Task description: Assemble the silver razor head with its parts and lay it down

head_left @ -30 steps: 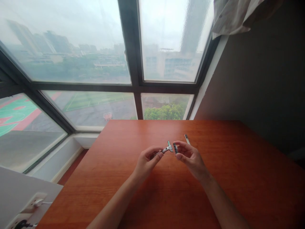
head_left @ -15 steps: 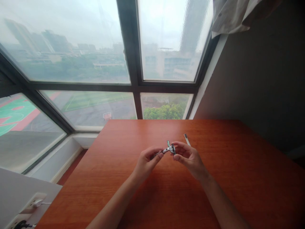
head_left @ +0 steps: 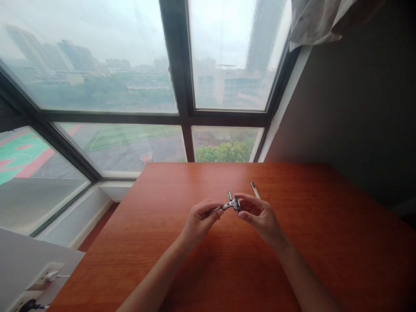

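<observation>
Both hands are up over the middle of the reddish-brown wooden tabletop [head_left: 325,242], working on a small silver metal tool with a crossbar head [head_left: 229,203], held just above the surface. The left hand [head_left: 198,221] pinches the thin handle end, thumb and forefinger closed on it. The right hand [head_left: 260,214] is pressing a small dark piece [head_left: 238,203] against the head, fingertips curled shut around it. This looks like a fitting step, part meeting tool; what comes next would call for steady alignment and a light push. A slim silver strip [head_left: 255,190] lies flat beyond the right hand, toward the far edge
</observation>
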### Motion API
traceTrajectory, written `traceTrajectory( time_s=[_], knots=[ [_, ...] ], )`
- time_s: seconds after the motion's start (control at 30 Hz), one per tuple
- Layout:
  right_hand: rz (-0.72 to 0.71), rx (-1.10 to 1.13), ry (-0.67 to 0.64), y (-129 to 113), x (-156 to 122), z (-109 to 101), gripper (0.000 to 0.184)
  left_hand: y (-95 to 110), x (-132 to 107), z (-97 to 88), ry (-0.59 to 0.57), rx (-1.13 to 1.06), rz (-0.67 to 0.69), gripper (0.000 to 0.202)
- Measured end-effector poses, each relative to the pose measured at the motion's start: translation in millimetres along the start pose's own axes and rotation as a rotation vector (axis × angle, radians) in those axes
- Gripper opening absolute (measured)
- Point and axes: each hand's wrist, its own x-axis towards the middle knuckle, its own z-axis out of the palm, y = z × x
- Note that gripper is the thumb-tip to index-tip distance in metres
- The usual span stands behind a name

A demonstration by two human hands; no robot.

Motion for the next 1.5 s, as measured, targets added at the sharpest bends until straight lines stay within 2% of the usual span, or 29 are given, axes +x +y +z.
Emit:
traceTrajectory(
  time_s=[0.53, 1.5],
  knots=[
    [-0.001, 0.01, -0.022, -3.8, -1.7, -1.4, 0.046, 2.9, 0.3, -1.1, -0.07, -0.034, 0.051, 0.016],
    [0.009, 0.003, -0.008, -6.1, -2.3, 1.1, 0.047, 3.1, 0.4, -3.9, -0.085, 0.038, 0.095, 0.017]
  ],
)
